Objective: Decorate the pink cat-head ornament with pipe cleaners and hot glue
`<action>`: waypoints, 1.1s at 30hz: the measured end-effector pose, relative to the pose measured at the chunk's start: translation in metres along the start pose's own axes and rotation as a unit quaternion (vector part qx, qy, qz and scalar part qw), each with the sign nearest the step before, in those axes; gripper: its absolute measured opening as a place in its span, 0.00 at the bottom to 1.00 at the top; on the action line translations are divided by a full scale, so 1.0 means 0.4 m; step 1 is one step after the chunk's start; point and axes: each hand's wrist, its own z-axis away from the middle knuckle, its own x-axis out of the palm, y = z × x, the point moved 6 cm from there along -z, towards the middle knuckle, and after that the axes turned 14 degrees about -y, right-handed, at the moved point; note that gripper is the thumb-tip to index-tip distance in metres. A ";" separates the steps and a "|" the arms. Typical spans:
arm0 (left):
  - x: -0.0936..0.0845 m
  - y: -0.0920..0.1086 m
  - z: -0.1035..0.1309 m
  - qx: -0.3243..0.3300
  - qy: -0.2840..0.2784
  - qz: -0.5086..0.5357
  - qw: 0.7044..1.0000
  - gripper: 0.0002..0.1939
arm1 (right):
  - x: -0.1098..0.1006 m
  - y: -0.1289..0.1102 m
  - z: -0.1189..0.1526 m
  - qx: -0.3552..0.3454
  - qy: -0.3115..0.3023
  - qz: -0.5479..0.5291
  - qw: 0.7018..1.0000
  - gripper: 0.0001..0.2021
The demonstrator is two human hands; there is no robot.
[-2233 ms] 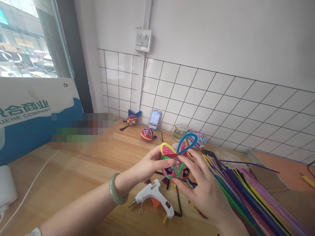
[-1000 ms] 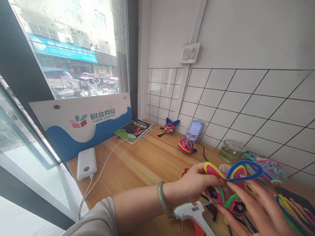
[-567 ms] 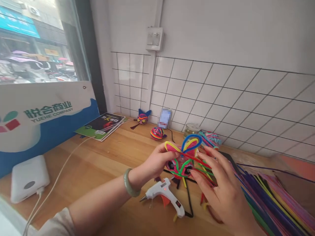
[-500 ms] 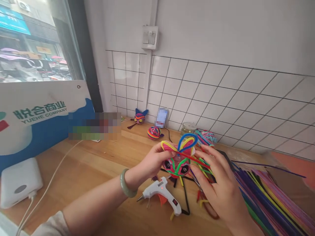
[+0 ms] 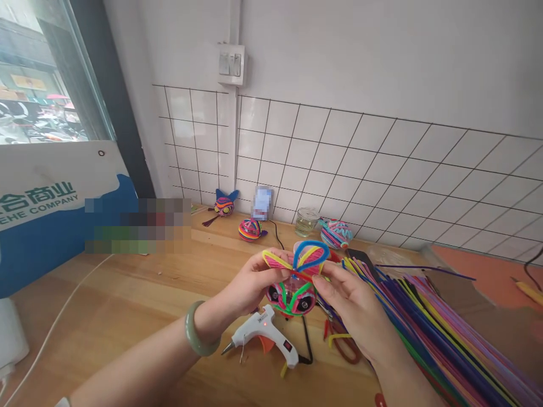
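Observation:
A colourful pipe-cleaner animal head [image 5: 292,299] with pink and yellow ears, dark round eyes and green outlines is held up above the table. My left hand [image 5: 254,282], a green bangle on its wrist, grips the head's left side near the ear. On the other side, my right hand [image 5: 350,288] is closed with thumb and fingers at a red pipe cleaner [image 5: 304,276] lying across the top of the head. A blue loop [image 5: 311,255] stands over the right ear. Just below lies a white glue gun [image 5: 263,333] with a red light on.
Pipe cleaners [image 5: 449,328] in many colours spread over the right side. Red-handled scissors [image 5: 350,347] lie by my right hand. At the wall are a blue-eared figure [image 5: 224,203], a striped ball [image 5: 250,230], a phone [image 5: 262,203], a glass jar [image 5: 306,221] and another striped ball [image 5: 335,233].
My right hand has closed in from spread fingers onto the top of the head, at the red pipe cleaner. The view has turned to the right.

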 end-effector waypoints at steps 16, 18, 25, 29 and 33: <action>-0.008 -0.025 0.001 -0.030 0.026 0.024 0.999 0.10 | 0.000 0.008 -0.002 -0.085 0.045 0.117 0.989 0.09; -0.009 -0.027 0.001 -0.035 0.028 0.022 0.999 0.12 | -0.002 0.010 -0.002 -0.079 0.041 0.116 0.989 0.10; -0.009 -0.028 0.000 -0.036 0.022 0.002 0.999 0.10 | 0.001 0.012 -0.008 -0.053 0.029 0.097 0.993 0.11; -0.013 -0.037 -0.001 -0.040 0.016 0.010 0.999 0.10 | 0.003 0.018 -0.012 -0.036 0.020 0.063 0.997 0.11; -0.013 -0.042 -0.002 -0.054 0.016 0.018 0.998 0.11 | 0.000 0.032 -0.015 -0.027 0.022 0.049 0.998 0.13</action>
